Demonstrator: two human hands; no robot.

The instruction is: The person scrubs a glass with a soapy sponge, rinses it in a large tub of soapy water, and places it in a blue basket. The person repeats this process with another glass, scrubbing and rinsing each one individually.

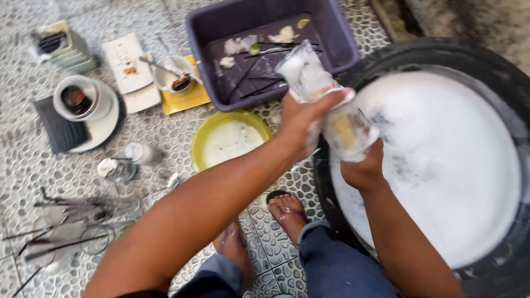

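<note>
Glass [326,105], soapy, gripped by left hand [302,122] and right hand [361,165] over foam basin [441,160]; unwashed dishes [83,99] at 10 o'clock.

Open foam surface across the black tub [499,72] on the right. Left floor [22,165] crowded: purple bin [331,33], yellow bowl [200,144], plates [127,60], glasses [118,168]. Narrow gaps between.

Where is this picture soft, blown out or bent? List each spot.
Head view: the foam in the black tub is blown out to flat white; the soapy glass between the left hand and right hand is smeared; the glassware lower left is soft; the purple bin bows from wide-angle distortion; light is even, without hard shadows.
</note>
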